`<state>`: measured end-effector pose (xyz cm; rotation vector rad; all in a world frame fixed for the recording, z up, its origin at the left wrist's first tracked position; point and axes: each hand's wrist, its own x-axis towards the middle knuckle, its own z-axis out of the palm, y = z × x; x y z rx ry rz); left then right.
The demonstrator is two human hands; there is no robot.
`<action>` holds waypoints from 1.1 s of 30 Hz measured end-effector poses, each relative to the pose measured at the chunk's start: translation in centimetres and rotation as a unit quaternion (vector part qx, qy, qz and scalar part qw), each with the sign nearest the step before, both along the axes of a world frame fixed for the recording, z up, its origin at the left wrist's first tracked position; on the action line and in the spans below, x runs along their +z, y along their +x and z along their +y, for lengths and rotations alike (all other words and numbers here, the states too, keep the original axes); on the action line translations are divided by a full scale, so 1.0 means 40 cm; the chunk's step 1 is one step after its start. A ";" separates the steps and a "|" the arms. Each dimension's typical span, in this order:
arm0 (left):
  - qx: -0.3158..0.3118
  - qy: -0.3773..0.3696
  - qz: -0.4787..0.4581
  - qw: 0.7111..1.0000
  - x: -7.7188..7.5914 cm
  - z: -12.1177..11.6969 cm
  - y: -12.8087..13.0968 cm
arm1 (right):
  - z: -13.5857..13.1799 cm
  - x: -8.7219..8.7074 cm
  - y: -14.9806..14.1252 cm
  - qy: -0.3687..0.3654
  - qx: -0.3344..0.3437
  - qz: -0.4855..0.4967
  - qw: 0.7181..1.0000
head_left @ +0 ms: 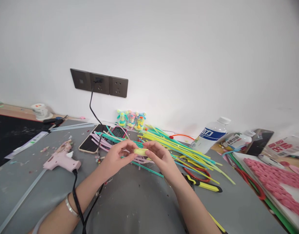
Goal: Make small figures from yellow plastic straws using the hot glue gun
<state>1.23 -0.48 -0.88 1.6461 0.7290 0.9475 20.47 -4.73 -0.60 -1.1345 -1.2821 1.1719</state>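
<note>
Between the fingertips of both hands is a small pale-yellow fuzzy piece (pixel 140 151), which looks like a coiled pipe cleaner. My left hand (pixel 120 154) pinches its left end, and my right hand (pixel 159 156) grips the right end with thumb and fingers. Both hands are raised a little over the grey table mat (pixel 137 204). Yellow and teal pipe cleaners (pixel 185 148) lie spread behind and to the right of the hands. Lilac pipe cleaners (pixel 100 143) lie by the left hand, partly over a phone (pixel 87 145).
A pink glue gun (pixel 63 159) lies at left, its black cord running under my left arm to a wall socket (pixel 98 83). Small fuzzy figures (pixel 131 119) stand by the wall. Yellow-black pliers (pixel 205 186), red-handled scissors (pixel 200 175) and a bottle (pixel 210 135) are on the right.
</note>
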 end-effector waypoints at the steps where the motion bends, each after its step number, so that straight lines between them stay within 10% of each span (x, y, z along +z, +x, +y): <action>1: -0.003 -0.001 -0.001 1.000 0.000 -0.001 0.000 | -0.002 0.003 -0.002 -0.004 0.001 -0.001 1.000; 33: 0.013 -0.024 -0.019 0.999 0.002 0.002 0.004 | 0.006 -0.016 -0.009 0.094 -0.018 -0.119 0.988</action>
